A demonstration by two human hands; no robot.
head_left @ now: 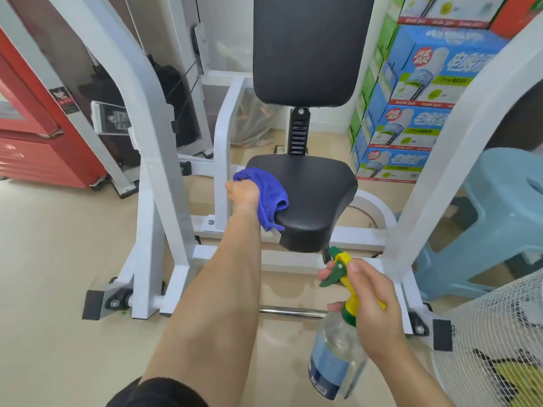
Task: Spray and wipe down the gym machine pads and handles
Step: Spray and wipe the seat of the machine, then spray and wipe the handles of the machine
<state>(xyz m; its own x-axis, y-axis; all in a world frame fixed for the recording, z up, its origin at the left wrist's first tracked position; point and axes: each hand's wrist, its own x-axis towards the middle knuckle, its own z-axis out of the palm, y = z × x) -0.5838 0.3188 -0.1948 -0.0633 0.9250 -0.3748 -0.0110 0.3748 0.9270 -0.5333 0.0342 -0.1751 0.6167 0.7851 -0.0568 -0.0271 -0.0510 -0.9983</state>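
Right hand (373,301) up close, fingers wrapped round the neck of the spray bottle (335,356), just below the seat pad (311,201). Left hand (244,193) grips the blue cloth (270,198) on the pad's left edge; I'd wipe in overlapping strokes, sides too.

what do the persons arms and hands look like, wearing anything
Both arms are bare to the hands: no gloves, watch or rings show on the left hand or right hand. Only a black sleeve edge shows at the left upper arm.
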